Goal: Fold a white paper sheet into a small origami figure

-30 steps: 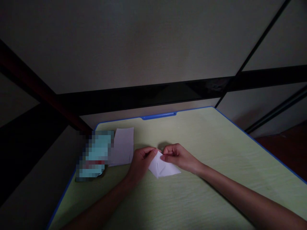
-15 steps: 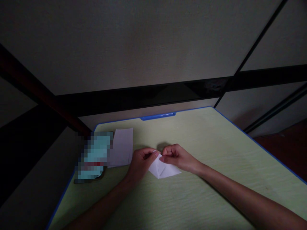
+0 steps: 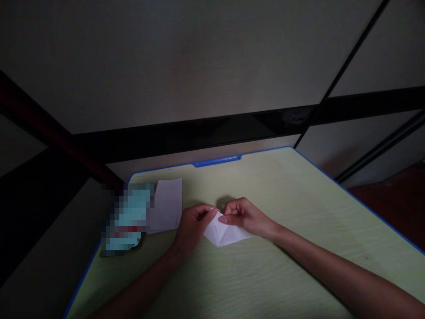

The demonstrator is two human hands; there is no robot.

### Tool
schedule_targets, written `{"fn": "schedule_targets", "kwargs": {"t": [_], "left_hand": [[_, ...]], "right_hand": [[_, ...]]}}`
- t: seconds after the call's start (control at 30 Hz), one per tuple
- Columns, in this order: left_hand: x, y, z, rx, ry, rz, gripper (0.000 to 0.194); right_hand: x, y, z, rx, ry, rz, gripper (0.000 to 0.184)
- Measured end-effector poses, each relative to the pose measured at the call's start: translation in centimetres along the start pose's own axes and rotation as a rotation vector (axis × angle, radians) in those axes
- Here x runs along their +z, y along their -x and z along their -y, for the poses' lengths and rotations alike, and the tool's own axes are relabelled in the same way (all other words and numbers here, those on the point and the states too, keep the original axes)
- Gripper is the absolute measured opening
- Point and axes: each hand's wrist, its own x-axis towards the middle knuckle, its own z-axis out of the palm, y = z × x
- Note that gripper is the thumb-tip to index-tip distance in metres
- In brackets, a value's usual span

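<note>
A small folded sheet of white paper (image 3: 221, 235) is between my two hands over the middle of the table, with creases running to its near corner. My left hand (image 3: 194, 223) pinches its far left corner between thumb and fingers. From the right, my right hand (image 3: 244, 216) grips the paper, its thumb pressed on the upper face and its fingers curled. The fingertips hide part of the paper's far edge.
The pale green table (image 3: 279, 274) has a blue rim and a blue groove (image 3: 217, 161) at its far edge. Left of my hands lie several white paper sheets (image 3: 168, 204) in a stack, beside a blurred-out light blue item (image 3: 134, 210). A panelled cabinet (image 3: 199, 66) rises behind.
My right thumb has shifted slightly left across the paper. Both hands keep their hold, and the whole view has moved a little.
</note>
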Motion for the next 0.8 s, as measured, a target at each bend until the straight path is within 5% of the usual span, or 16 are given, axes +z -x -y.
{"fn": "schedule_targets", "kwargs": {"t": [0.3, 0.43, 0.53, 0.8], "left_hand": [[-0.2, -0.2, 0.3, -0.008, 0.067, -0.032, 0.015], [-0.4, -0.3, 0.4, -0.024, 0.139, -0.116, 0.014], [-0.6, -0.4, 0.5, -0.022, 0.167, -0.163, 0.014], [-0.6, -0.4, 0.7, 0.034, 0.116, -0.145, 0.015]], "right_hand": [[-0.2, -0.1, -0.2, -0.039, -0.060, -0.007, 0.029], [-0.6, 0.3, -0.3, -0.200, -0.133, 0.039, 0.031], [-0.4, 0.8, -0.2, -0.355, 0.042, 0.104, 0.053], [0.5, 0.9, -0.1, -0.535, 0.483, -0.076, 0.051]]}}
